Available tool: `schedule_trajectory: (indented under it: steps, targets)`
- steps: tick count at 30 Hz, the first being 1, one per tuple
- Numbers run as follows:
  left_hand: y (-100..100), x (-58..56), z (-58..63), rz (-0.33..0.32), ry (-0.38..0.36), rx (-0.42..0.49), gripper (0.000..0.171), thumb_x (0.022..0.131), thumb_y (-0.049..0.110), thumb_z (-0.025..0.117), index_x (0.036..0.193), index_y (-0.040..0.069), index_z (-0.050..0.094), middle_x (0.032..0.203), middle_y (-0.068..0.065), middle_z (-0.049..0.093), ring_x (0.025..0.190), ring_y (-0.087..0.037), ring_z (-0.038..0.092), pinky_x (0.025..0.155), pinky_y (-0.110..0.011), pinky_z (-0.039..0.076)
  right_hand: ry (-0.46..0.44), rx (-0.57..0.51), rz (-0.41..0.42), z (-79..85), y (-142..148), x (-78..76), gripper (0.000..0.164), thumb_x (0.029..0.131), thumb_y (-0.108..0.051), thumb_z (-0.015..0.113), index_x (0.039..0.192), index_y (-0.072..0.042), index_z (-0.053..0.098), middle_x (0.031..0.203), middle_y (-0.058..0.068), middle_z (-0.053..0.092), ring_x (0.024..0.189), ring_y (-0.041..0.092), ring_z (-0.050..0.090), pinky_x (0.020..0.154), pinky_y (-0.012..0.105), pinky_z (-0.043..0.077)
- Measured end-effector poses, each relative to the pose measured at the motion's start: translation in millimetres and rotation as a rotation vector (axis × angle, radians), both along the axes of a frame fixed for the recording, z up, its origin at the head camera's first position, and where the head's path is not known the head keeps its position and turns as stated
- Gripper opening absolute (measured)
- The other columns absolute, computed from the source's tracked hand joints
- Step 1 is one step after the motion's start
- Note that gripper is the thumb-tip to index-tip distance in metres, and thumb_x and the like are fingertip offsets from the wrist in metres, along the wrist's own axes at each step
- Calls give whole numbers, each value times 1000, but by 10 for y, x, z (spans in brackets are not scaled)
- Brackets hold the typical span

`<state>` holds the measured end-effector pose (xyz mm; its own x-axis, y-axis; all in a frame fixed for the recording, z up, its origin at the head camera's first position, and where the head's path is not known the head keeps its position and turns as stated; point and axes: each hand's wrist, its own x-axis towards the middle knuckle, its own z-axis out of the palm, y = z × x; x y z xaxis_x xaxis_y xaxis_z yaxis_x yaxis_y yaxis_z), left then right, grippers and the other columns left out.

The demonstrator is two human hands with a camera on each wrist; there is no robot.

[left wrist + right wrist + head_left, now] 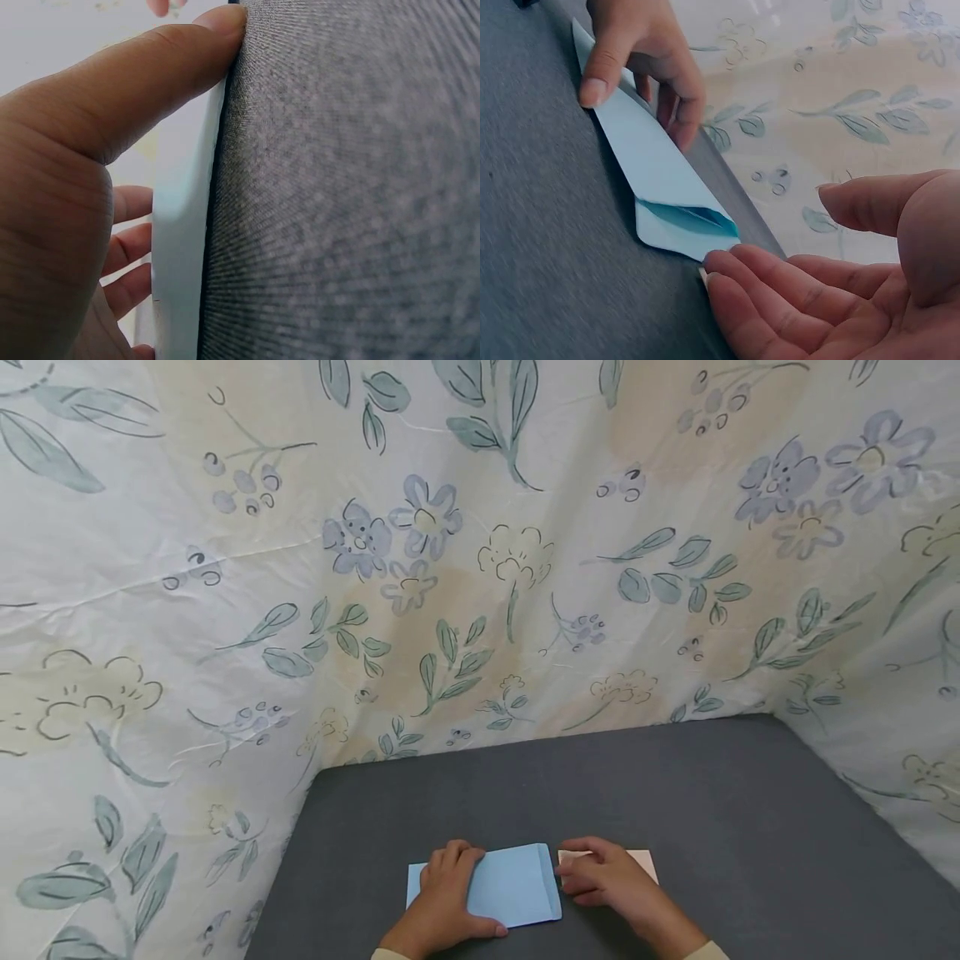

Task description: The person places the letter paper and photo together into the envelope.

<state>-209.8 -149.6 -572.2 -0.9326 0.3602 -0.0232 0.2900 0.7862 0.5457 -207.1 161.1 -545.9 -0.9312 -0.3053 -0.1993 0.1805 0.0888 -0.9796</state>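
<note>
A light blue envelope point(516, 887) lies on the dark grey table, its flap point(667, 231) folded out towards the right. In the right wrist view its mouth gapes slightly. My left hand point(444, 897) grips the envelope across its left part, thumb point(172, 64) on the near edge and fingers at the far edge. Just right of the flap is my right hand point(611, 885), palm up and fingers loosely bent, with nothing held. Its fingertips come close to the flap; whether they touch cannot be told. A pale pink paper point(643, 862) lies partly hidden behind that hand.
The dark grey table point(720, 802) extends behind and to the right of the hands. A white cloth point(517, 677) with flowers and leaves hangs along the table's back, left and right sides.
</note>
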Motion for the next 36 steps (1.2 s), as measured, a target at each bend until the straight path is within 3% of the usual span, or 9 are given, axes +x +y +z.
schedule_trajectory:
  steps: [16, 36]
  targets:
    - [27, 43, -18, 7, 17, 2, 107, 68, 72, 96, 150, 17, 57, 143, -3, 45, 129, -33, 39, 104, -69, 33, -70, 23, -110, -42, 547, -69, 61, 111, -29, 66, 152, 13, 47, 121, 19, 75, 102, 35, 76, 83, 46, 62]
    - [-30, 70, -38, -3, 20, -4, 107, 68, 74, 95, 151, 18, 57, 141, -1, 45, 128, -32, 40, 104, -68, 33, -126, 41, -226, -29, 1018, 21, 65, 113, -30, 64, 158, 11, 40, 122, 15, 75, 104, 32, 75, 83, 46, 61]
